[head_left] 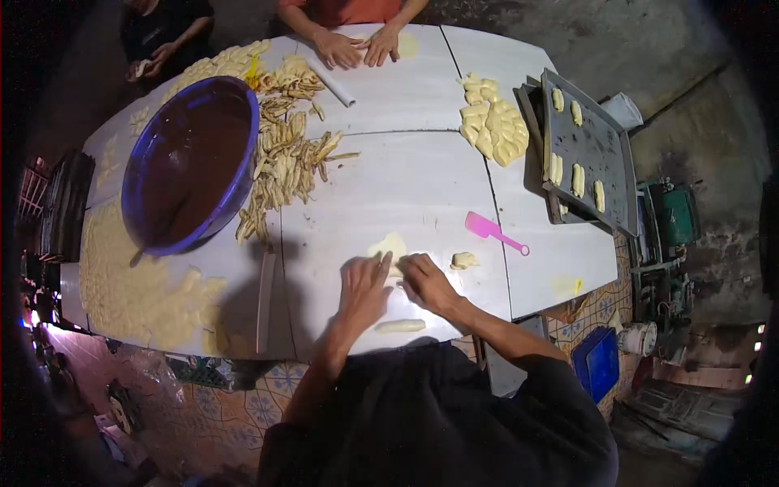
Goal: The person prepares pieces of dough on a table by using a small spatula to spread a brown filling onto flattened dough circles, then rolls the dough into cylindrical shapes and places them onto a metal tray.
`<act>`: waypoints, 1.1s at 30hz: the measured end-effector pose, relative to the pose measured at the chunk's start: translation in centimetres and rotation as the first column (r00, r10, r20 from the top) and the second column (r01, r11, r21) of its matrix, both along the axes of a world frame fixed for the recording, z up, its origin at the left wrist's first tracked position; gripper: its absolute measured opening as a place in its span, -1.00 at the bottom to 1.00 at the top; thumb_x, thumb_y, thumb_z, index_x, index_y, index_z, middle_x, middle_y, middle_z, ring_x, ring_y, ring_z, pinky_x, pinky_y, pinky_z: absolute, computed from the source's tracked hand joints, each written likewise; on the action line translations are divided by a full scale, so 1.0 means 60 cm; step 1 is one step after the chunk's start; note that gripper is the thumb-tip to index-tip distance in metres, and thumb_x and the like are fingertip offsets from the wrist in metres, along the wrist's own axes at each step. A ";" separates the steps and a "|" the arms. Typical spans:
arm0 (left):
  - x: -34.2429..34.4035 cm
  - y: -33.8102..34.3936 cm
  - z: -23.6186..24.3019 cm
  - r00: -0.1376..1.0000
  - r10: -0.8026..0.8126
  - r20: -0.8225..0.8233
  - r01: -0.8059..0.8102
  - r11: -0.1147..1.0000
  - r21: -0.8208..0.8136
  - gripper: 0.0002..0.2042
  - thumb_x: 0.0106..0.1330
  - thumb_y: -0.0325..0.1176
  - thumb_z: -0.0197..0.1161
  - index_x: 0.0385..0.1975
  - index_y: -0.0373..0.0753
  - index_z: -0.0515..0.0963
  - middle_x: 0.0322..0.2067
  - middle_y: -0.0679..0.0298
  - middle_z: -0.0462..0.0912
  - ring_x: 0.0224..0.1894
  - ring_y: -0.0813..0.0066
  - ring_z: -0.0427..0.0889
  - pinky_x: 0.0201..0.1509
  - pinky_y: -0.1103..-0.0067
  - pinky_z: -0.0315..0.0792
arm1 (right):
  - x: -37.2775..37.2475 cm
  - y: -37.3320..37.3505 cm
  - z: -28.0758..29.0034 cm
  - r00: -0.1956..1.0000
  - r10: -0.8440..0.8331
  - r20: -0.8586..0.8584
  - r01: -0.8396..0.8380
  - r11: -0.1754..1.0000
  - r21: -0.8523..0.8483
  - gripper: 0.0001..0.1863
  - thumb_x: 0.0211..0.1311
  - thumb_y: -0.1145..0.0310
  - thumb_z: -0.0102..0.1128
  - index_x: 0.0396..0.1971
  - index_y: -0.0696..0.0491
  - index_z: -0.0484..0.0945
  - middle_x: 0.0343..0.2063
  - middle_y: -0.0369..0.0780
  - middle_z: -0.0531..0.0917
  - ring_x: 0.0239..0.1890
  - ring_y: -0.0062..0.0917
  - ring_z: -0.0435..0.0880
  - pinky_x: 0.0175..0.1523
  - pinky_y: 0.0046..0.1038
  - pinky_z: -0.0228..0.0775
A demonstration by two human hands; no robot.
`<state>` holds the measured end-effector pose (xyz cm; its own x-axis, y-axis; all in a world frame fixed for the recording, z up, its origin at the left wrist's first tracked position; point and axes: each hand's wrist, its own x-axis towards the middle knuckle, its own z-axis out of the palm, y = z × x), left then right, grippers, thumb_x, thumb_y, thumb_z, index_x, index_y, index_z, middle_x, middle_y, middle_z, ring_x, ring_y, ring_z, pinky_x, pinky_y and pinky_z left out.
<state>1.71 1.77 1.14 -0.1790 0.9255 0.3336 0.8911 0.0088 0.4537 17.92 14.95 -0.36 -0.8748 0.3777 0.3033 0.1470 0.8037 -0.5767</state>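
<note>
A flattened piece of pale dough [391,244] lies on the white table in front of me, its near edge between my hands. My left hand [364,286] grips its left side, fingertips on the dough. At the right side my right hand [430,284] has its fingers curled down onto the same piece. My fingers partly hide the near part. Closer to me lies a smooth dough roll [400,325]. A small lump of dough [464,260] sits right of my right hand, and beyond it a pink spatula [497,233].
A blue basin [250,154] of brown filling stands left, beside sliced, browned banana-like strips [284,162]. Dough pieces [150,280] cover the left edge, more [493,122] the far right. A tray [596,138] holds several rolls. Opposite, a person's hands [361,49] work near a white rod [331,83].
</note>
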 end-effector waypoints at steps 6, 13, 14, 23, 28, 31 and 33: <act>-0.002 -0.002 -0.070 0.962 0.223 -0.159 -0.203 0.970 0.130 -0.66 0.17 -0.49 0.29 -0.04 -0.32 0.49 -0.01 -0.10 0.45 0.13 -0.06 0.42 0.18 0.03 0.30 | -0.011 0.002 -0.017 0.979 -0.203 -0.009 0.202 0.976 -0.079 -0.64 0.19 0.42 0.29 -0.01 0.17 0.56 0.03 0.04 0.54 0.02 -0.03 0.54 0.09 -0.09 0.44; 0.005 0.049 -0.041 0.956 0.238 -0.173 -0.294 0.820 -0.492 -0.27 0.56 -0.02 -0.23 0.46 -0.57 -0.06 0.50 -0.36 -0.23 0.56 -0.33 -0.35 0.51 -0.17 -0.41 | -0.072 -0.003 -0.013 0.887 -0.344 0.307 0.288 0.933 0.215 -0.28 0.50 0.00 -0.10 0.43 0.22 0.17 0.47 0.16 0.10 0.54 -0.02 0.03 0.51 0.05 -0.08; -0.017 0.078 -0.050 0.931 0.320 -0.177 -0.366 0.833 -0.416 -0.29 0.57 -0.04 -0.24 0.47 -0.56 -0.07 0.51 -0.32 -0.22 0.57 -0.25 -0.33 0.51 -0.17 -0.38 | -0.105 0.020 -0.010 0.880 -0.390 0.271 0.336 0.915 0.225 -0.30 0.50 0.00 -0.11 0.42 0.21 0.20 0.46 0.17 0.11 0.54 -0.02 0.03 0.51 0.04 -0.08; -0.124 0.100 -0.047 0.951 0.147 0.273 -0.178 0.979 0.094 -0.40 0.28 -0.39 0.34 0.33 -0.38 0.35 0.15 -0.08 0.57 0.27 -0.09 0.45 0.33 0.17 0.31 | -0.102 0.105 0.016 0.982 -0.180 -0.051 0.178 0.983 -0.050 -0.56 0.32 0.26 0.23 0.11 0.18 0.55 0.15 0.04 0.57 0.27 -0.06 0.49 0.33 -0.15 0.35; -0.078 0.065 -0.019 0.885 0.094 0.457 -0.096 0.995 -0.019 -0.41 0.14 -0.52 0.45 0.23 -0.32 0.47 -0.13 0.07 0.70 -0.03 0.15 0.66 0.06 0.35 0.53 | -0.089 0.088 -0.002 0.999 -0.027 -0.048 0.009 0.941 -0.337 -0.59 0.22 0.45 0.28 0.10 0.12 0.60 0.04 -0.03 0.66 0.06 -0.15 0.63 0.15 -0.21 0.49; -0.053 0.029 0.003 0.696 0.217 0.684 -0.201 0.974 -0.105 -0.53 0.19 -0.57 0.38 0.16 -0.31 0.54 -0.19 0.02 0.73 -0.19 0.31 0.73 -0.06 0.45 0.58 | -0.057 0.062 0.056 0.996 -0.069 0.049 0.085 0.819 -0.567 -0.66 0.18 0.55 0.25 -0.01 0.09 0.68 -0.08 -0.01 0.70 -0.05 -0.08 0.67 0.05 -0.20 0.54; -0.022 -0.033 0.008 0.791 0.131 0.597 -0.058 0.988 -0.141 -0.63 0.22 -0.57 0.36 0.06 -0.30 0.62 -0.10 0.02 0.73 -0.10 0.37 0.73 -0.03 0.46 0.57 | 0.000 0.032 0.076 0.988 0.142 0.060 -0.079 0.798 -0.597 -0.65 0.19 0.54 0.25 0.01 0.10 0.67 -0.06 -0.03 0.70 0.00 -0.09 0.66 0.11 -0.20 0.52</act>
<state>0.37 -0.21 1.64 -0.3982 0.9169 0.0261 0.4282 0.1606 0.8893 17.92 16.86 4.17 -0.9343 0.3548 -0.0350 0.1584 0.3252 -0.9323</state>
